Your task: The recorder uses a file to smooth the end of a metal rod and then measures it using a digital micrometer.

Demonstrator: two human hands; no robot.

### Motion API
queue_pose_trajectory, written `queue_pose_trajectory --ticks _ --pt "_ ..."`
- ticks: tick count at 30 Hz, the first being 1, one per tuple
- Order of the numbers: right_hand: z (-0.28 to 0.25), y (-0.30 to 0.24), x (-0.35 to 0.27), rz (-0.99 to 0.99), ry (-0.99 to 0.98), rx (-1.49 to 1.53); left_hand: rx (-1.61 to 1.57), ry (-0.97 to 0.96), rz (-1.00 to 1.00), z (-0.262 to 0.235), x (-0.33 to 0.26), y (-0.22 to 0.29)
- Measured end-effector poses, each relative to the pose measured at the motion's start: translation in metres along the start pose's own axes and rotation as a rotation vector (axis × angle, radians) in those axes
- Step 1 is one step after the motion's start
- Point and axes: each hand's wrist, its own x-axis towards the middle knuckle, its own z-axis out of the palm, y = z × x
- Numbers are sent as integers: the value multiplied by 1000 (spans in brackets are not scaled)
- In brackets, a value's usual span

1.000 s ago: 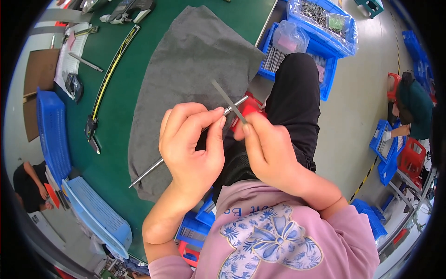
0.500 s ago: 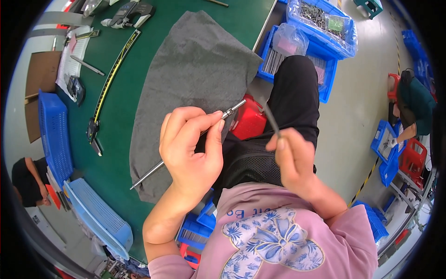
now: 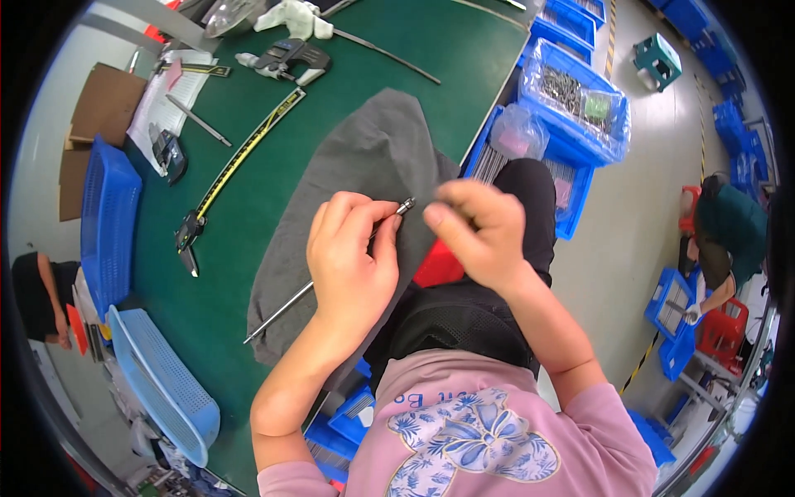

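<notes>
A slender, shiny metal rod runs slantwise through my left hand. Thumb and fingers pinch it near its stepped upper end, while the lower end points down-left over a grey cloth. My right hand is just right of that upper end, with thumb and fingers closed together. Motion smears its fingertips, and whatever they hold is not clear. The cloth lies bunched on the green table, beneath the rod.
A digital caliper, a micrometer and a white glove lie on the table. Blue baskets stand along the left. At right are blue bins of metal parts. A co-worker bends over bins farther right.
My right hand has moved up and left toward the rod's upper end; the grey strip seen in it earlier no longer shows clearly. The whole view has shifted, and the cloth looks more bunched.
</notes>
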Motion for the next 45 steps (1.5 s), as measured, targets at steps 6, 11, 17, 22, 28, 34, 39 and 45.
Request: queue_pose_trajectory --ticks 6,11,17,22,28,34,39,45 --pt "-3 11 3 -350 0 -489 -60 -1 -11 4 3 -1" --pt "-16 9 22 -112 141 -507 3 -8 53 -3 5 0" --pt "-25 -19 81 -295 -50 -731 66 -63 88 -18 -8 1" --pt "5 -26 115 -661 -531 -870 110 -43 52 -40 -22 -3" --pt "54 -34 151 -618 -533 -862 111 25 -62 -71 -42 4" --pt "90 11 231 -353 -505 -982 278 119 -128 -111 -86 -6" --pt "115 3 260 -151 -650 -1124 27 199 -454 -138 -111 -2" --pt "94 -2 267 -78 -716 -1394 -37 261 -443 -123 -78 16"
